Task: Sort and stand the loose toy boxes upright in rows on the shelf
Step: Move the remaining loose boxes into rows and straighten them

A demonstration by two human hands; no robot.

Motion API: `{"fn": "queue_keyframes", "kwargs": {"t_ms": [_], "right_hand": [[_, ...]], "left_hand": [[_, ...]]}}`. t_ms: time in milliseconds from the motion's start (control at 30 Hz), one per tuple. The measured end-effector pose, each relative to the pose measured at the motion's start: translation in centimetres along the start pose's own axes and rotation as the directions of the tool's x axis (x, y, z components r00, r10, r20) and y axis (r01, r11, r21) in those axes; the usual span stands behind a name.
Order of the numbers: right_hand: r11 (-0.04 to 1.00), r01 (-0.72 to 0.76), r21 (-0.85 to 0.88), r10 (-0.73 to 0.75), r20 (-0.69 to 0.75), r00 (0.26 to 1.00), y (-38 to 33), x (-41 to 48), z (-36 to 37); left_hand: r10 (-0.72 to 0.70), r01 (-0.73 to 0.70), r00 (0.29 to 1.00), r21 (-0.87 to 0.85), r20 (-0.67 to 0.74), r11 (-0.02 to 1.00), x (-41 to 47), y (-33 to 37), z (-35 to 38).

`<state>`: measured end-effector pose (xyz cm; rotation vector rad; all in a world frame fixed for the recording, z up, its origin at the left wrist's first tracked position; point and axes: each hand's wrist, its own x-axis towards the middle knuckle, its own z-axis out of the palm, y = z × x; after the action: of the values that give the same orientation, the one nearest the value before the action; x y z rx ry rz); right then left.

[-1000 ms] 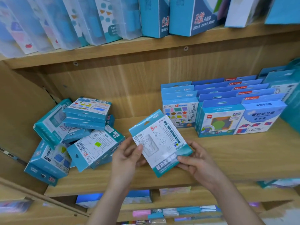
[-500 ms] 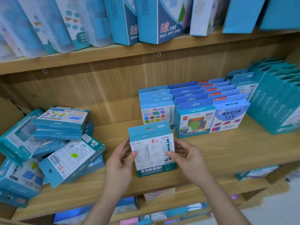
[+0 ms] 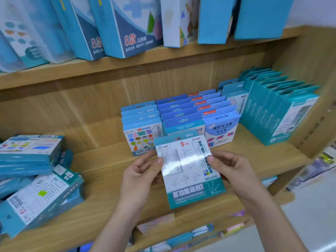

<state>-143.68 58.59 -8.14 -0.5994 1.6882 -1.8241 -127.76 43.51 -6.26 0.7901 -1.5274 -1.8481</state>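
A: What's the surface?

B: A wooden shelf (image 3: 245, 153) with a wood-grain back panel, another board above it carrying tall blue boxes (image 3: 127, 28), more stock on the level below.

A: And on the shelf?

B: At 1 o'clock from the hands, rows of upright boxes (image 3: 181, 117), blue and teal, front faces toward the camera. At 3 o'clock, a teal row (image 3: 276, 110) leans against the side wall. At 9 o'clock, a loose pile of teal boxes (image 3: 36, 179) lies flat and tilted.

A: The hands?

B: The left hand (image 3: 140, 177) and right hand (image 3: 234, 171) both grip one teal-and-white toy box (image 3: 189, 171) by its side edges, thumbs on its glossy front. It is held tilted over the front of the shelf, just before the upright rows.
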Motion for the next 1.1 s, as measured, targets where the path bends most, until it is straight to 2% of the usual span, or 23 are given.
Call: {"fn": "queue_keyframes", "kwargs": {"t_ms": [300,500,733,933,1100], "right_hand": [[0.991,0.074,-0.109,-0.076,-0.013,0.997,-1.5,-0.3,-5.4],[0.983,0.112,-0.147,-0.115,-0.011,0.993,-1.9,-1.4,-6.6],[0.929,0.138,-0.344,-0.172,-0.069,0.983,-1.7,-2.1,-6.5],[0.918,0.194,-0.346,-0.177,0.082,0.981,-1.9,-0.2,-5.7],[0.895,0.288,-0.341,-0.225,0.212,0.951,-1.7,2.6,-1.7]], "left_hand": [[0.055,-0.067,0.991,0.095,0.119,0.993,0.2,-0.7,6.3],[0.108,-0.146,0.97,0.165,0.219,0.975,0.0,-1.5,7.5],[0.167,-0.229,0.951,0.23,0.26,0.946,1.1,-2.2,7.2],[0.19,-0.247,0.962,0.329,0.195,0.912,1.0,-0.8,6.1],[0.276,-0.258,0.961,0.449,0.024,0.856,0.9,0.7,2.1]]}}
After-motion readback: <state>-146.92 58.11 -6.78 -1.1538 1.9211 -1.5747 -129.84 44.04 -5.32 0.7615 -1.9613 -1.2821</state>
